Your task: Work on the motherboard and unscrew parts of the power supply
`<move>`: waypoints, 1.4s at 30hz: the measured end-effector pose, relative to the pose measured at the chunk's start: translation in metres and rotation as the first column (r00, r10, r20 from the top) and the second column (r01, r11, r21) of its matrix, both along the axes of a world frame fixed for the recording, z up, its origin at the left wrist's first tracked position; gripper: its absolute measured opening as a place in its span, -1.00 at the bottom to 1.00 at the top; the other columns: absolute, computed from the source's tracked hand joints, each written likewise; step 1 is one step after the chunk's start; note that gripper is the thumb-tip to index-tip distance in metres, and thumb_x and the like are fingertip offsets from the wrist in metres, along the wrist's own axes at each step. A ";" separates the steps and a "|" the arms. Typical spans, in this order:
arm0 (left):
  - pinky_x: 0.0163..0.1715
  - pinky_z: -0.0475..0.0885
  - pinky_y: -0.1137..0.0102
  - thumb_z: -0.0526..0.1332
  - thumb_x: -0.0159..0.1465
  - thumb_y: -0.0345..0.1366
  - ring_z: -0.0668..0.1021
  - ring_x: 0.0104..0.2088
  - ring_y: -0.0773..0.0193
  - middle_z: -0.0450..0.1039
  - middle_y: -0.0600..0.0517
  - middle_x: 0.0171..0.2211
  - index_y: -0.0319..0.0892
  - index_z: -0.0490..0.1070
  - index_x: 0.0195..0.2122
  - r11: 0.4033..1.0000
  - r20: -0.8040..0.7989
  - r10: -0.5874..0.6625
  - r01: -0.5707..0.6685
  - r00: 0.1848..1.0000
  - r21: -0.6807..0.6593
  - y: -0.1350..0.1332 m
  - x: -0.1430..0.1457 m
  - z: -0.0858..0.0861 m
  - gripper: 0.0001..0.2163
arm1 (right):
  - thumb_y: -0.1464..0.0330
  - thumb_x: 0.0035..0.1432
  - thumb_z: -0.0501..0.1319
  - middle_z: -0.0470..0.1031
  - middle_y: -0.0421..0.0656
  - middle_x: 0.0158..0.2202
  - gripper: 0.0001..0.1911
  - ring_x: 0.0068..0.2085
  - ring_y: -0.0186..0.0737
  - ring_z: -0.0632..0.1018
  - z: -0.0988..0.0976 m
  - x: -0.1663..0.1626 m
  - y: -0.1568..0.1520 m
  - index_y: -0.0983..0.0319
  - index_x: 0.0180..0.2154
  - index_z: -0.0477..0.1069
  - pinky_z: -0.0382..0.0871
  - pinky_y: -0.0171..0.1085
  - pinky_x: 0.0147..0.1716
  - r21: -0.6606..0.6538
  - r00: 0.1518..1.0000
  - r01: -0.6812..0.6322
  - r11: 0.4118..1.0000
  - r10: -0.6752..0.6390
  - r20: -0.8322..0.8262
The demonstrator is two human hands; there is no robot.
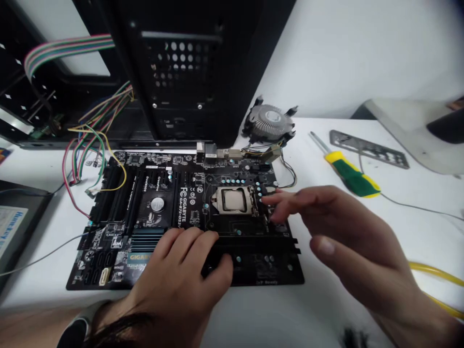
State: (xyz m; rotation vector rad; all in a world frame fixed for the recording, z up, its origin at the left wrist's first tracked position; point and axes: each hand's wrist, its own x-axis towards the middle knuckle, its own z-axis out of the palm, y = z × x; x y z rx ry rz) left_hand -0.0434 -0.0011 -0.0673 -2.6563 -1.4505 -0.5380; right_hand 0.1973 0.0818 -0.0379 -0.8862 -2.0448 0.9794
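A black Gigabyte motherboard (195,164) lies flat on the white table. Its processor (233,200) sits in the socket, and the long black memory slots (261,243) run below it. Over the left end of these slots rests my left hand (184,275), palm down beside the blue heatsink (147,239). Its thumb is apart from the bent fingers, and no loose object shows in it. My right hand (355,246) hovers at the board's right edge, open, with fingertips near the right side of the socket and nothing in the grasp.
Behind the board stands a black computer case (203,92) with colored wires (105,111) hanging out. A cooler fan (271,121) sits at the back. To the right lie a green-yellow screwdriver (351,174), a metal port plate (369,147) and a yellow cable (435,270). A labeled box (12,227) is left.
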 end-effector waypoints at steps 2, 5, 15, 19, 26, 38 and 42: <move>-0.01 0.21 0.19 0.12 0.11 -0.38 0.36 -0.04 0.10 0.45 -0.05 -0.03 -0.01 0.39 -0.06 1.000 0.002 -0.006 0.006 1.000 0.011 0.000 0.001 -0.001 -0.65 | 0.25 0.37 0.14 0.47 -0.20 -0.15 -0.65 0.04 -0.39 0.53 -0.002 0.000 0.002 0.08 0.15 0.27 0.45 -0.47 0.08 0.016 1.000 0.013 1.000 -0.012 -0.027; -0.02 0.22 0.19 0.12 0.15 -0.36 0.38 -0.06 0.09 0.49 -0.04 -0.06 -0.02 0.41 -0.09 1.000 -0.023 -0.002 0.003 1.000 0.009 0.002 0.003 -0.001 -0.70 | 0.30 0.30 0.22 0.39 -0.10 0.09 -0.51 0.13 -0.38 0.45 -0.003 -0.005 0.001 0.18 0.23 0.23 0.37 -0.48 0.16 0.234 0.987 -0.063 0.970 0.026 0.156; -0.05 0.20 0.18 0.12 0.24 -0.22 0.45 -0.25 0.17 0.51 0.05 -0.24 -0.12 0.41 -0.13 0.999 0.023 -0.040 0.041 0.999 -0.006 0.015 0.002 0.017 -0.79 | 0.46 0.23 0.22 0.48 -0.19 -0.33 -0.75 -0.21 -0.27 0.57 0.001 0.005 0.023 0.23 -0.48 0.23 0.45 -0.27 -0.23 0.568 0.934 0.069 0.820 -0.253 0.251; -0.06 0.22 0.19 0.13 0.26 -0.21 0.47 -0.26 0.18 0.51 0.06 -0.24 -0.12 0.40 -0.11 0.999 0.005 -0.048 0.048 0.999 -0.026 0.017 0.002 0.020 -0.78 | 0.44 0.22 0.22 0.53 -0.15 -0.30 -0.86 -0.29 -0.21 0.56 -0.004 0.011 0.032 0.22 -0.41 0.34 0.46 -0.20 -0.33 0.642 0.880 0.023 0.767 -0.320 0.351; -0.20 0.39 0.19 0.04 0.32 -0.18 0.51 -0.30 0.16 0.52 -0.03 -0.24 -0.23 0.37 -0.02 0.990 0.021 -0.092 0.093 0.996 -0.104 0.024 0.001 0.027 -0.69 | 0.45 0.22 0.15 0.37 0.19 0.14 -0.38 0.12 0.17 0.50 -0.019 0.014 0.037 0.35 0.29 0.13 0.52 0.12 0.00 0.671 0.815 -0.009 0.741 -0.383 0.434; -0.38 0.43 0.16 -0.27 0.33 0.24 0.52 -0.39 0.09 0.52 -0.15 -0.30 -0.31 0.45 0.04 0.980 0.012 -0.066 0.067 0.998 -0.187 0.038 0.009 0.027 -0.23 | 0.75 0.03 0.10 0.41 0.12 0.12 -0.44 0.12 0.16 0.51 -0.012 0.005 0.026 0.25 0.04 0.29 0.47 0.24 0.06 0.727 0.885 -0.165 0.666 -0.225 0.407; -0.34 0.38 0.20 -0.30 0.33 0.25 0.51 -0.38 0.12 0.52 -0.15 -0.30 -0.31 0.44 0.09 0.978 -0.050 -0.064 0.053 0.997 -0.201 0.039 0.011 0.026 -0.20 | 0.70 0.08 0.12 0.48 0.11 0.01 -0.59 0.00 0.05 0.57 -0.010 0.005 0.026 0.29 -0.04 0.29 0.55 0.11 0.01 0.746 0.905 -0.096 0.659 -0.255 0.342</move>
